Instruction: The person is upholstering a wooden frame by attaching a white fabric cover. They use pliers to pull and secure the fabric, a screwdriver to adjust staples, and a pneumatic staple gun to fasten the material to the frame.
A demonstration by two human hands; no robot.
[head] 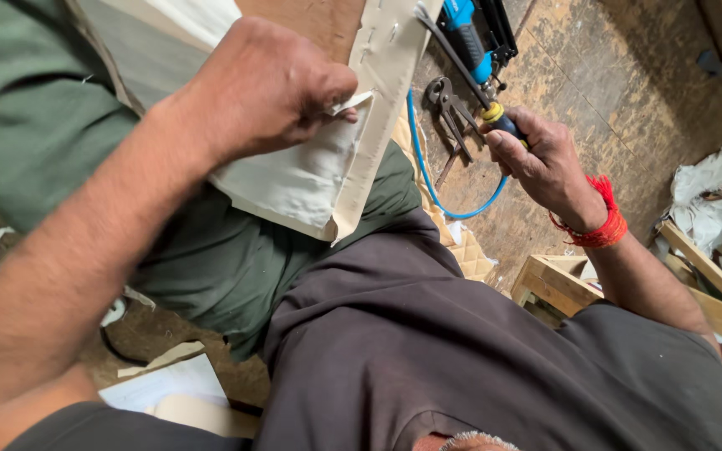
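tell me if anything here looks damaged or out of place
The cream fabric panel has a loose, puckered edge that the left hand pinches. Grey metal pliers lie on the worn wooden floor. The right hand grips a yellow-collared tool.

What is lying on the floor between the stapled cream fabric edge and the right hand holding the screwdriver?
In the head view, dark pliers and a blue hose lie between the fabric edge and the right hand.
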